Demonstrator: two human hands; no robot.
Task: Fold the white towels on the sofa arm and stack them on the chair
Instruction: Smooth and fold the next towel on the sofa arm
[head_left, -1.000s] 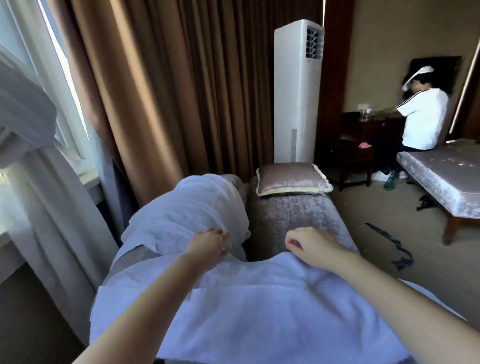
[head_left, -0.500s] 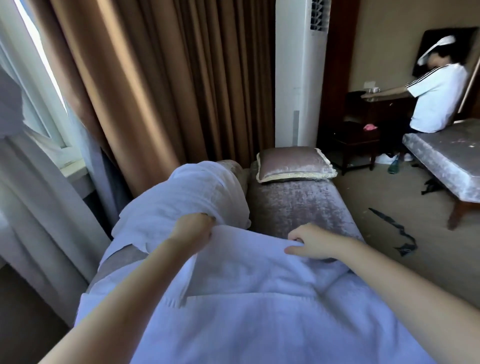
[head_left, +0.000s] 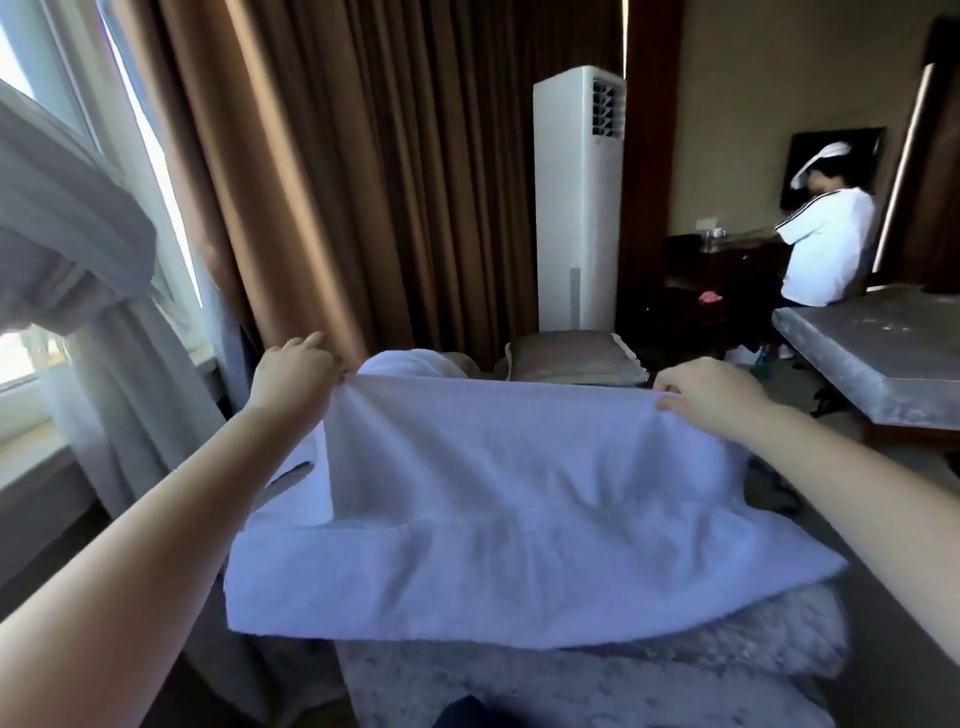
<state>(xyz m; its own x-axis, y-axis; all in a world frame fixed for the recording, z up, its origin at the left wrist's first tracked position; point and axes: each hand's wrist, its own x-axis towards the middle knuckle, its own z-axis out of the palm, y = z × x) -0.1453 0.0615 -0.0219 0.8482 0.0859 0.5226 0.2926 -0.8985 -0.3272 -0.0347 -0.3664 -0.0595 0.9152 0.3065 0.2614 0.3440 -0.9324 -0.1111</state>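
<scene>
A white towel (head_left: 519, 499) is lifted at its far edge and drapes down toward me over the grey velvet sofa (head_left: 571, 686). My left hand (head_left: 293, 376) pinches the towel's far left corner. At the far right corner my right hand (head_left: 711, 395) grips the same edge. The edge is stretched taut between both hands. Behind it a second heap of white towel (head_left: 410, 364) lies on the sofa arm, mostly hidden.
A beige cushion (head_left: 571, 356) lies at the sofa's far end. A white tower air conditioner (head_left: 576, 202) stands before brown curtains (head_left: 389, 171). At right are a grey bench (head_left: 883, 364) and a person in a white shirt (head_left: 826, 244) at a dark desk. A window is at left.
Both hands have raised the towel's far edge off the sofa and spread apart, pulling it taut. The lifted towel now hides most of the heap behind it.
</scene>
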